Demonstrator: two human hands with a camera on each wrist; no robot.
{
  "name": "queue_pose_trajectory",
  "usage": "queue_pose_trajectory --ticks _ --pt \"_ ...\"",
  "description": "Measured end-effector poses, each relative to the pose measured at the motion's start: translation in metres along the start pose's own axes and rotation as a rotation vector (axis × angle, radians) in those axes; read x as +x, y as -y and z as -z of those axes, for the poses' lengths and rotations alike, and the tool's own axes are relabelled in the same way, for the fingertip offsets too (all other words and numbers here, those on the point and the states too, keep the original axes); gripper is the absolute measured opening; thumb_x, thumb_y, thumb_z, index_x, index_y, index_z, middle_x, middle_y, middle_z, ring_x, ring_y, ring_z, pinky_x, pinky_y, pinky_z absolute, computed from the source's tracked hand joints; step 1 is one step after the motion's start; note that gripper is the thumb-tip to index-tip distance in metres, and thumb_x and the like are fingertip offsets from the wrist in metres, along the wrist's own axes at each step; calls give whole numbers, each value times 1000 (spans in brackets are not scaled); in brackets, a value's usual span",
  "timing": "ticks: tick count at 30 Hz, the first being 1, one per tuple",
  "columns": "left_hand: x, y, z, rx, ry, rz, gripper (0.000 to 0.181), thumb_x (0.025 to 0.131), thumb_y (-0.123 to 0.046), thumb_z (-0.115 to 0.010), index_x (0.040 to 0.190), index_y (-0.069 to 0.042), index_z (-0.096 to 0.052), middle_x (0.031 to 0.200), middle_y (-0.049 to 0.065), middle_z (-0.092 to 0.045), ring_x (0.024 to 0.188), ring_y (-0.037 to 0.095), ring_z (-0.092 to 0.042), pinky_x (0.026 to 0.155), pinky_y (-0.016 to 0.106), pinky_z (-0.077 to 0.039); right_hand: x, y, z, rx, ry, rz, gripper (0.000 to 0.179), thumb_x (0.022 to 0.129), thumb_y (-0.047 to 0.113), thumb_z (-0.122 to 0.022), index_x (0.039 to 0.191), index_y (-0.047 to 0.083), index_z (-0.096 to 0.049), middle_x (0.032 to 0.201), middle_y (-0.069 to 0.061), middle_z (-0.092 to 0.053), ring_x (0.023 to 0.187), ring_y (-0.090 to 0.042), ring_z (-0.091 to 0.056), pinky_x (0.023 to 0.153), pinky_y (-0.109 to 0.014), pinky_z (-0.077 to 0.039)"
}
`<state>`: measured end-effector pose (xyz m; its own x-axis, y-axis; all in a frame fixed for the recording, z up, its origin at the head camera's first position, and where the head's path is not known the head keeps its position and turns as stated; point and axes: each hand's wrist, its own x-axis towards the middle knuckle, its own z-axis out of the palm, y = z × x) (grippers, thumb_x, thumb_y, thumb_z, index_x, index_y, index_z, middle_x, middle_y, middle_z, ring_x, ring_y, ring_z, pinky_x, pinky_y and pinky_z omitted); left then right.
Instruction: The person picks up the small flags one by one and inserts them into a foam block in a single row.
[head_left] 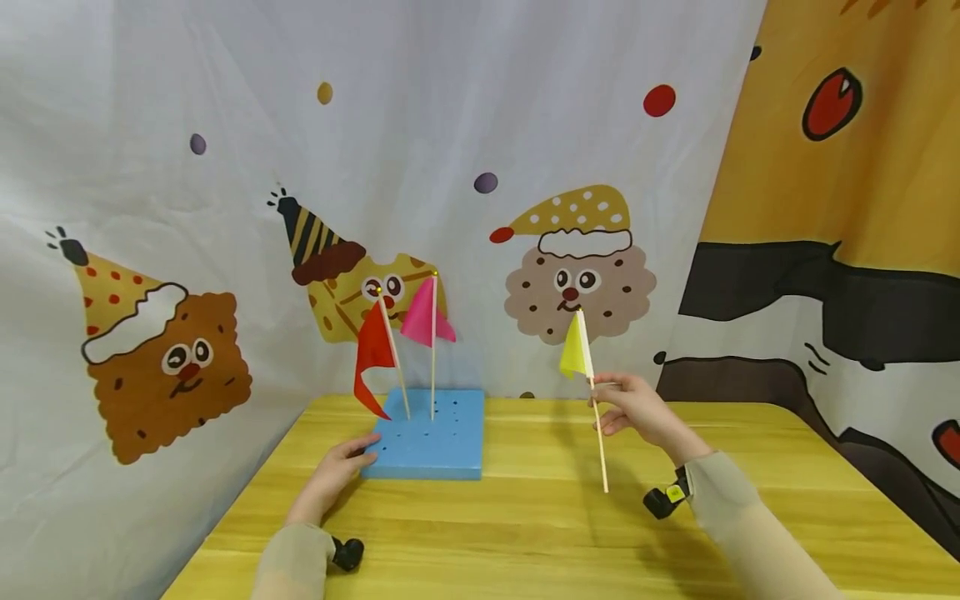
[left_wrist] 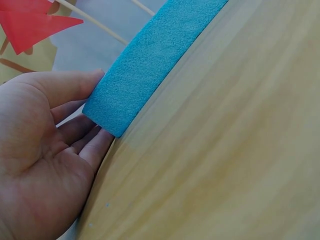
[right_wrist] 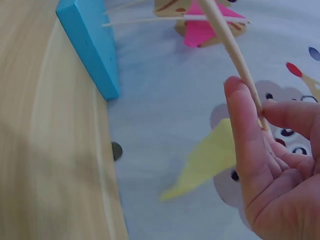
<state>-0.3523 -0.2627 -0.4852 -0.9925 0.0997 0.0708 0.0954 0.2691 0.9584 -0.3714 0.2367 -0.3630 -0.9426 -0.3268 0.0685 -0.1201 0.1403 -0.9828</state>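
Note:
A blue foam board with small holes lies on the table. My left hand holds its left edge near the front corner; in the left wrist view the thumb is at the board's upper edge. A red flag leans left and a pink flag stands nearly upright, their thin sticks in the board. Right of the board, my right hand pinches the wooden stick of a yellow flag between thumb and fingers. The yellow cloth is above the hand, and the stick's lower end hangs over the table.
The wooden table ends at a white curtain printed with cartoon biscuits, close behind the board. At the right hangs a yellow, black and white printed part of the backdrop. Each wrist carries a small black camera.

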Motion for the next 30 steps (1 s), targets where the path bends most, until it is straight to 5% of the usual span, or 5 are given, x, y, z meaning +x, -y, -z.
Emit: queue_pose_trajectory --ticks 10,17,30 --pt "-2 -5 2 -1 -20 -10 44 97 -10 -58 139 2 -51 150 26 -34 139 43 -27 111 56 -25 34 0 -45 -16 -91 123 42 98 9 -55 134 -7 -42 93 -11 -65 63 -31 -68 55 -39 -58" --pt "-4 -3 -2 -11 -18 -16 43 97 -9 -58 139 3 -51 148 25 -36 139 43 -28 111 56 -26 56 0 -71 -65 -88 195 40 97 8 -57 131 -8 -45 96 -22 -65 70 -38 -68 61 -49 -58" --pt "-3 0 -3 0 -43 -24 41 96 -9 -59 136 2 -55 145 25 -41 136 43 -32 110 55 -28 95 12 -116 -53 -143 200 39 97 10 -59 134 0 -49 102 -17 -60 72 -39 -68 59 -48 -57"
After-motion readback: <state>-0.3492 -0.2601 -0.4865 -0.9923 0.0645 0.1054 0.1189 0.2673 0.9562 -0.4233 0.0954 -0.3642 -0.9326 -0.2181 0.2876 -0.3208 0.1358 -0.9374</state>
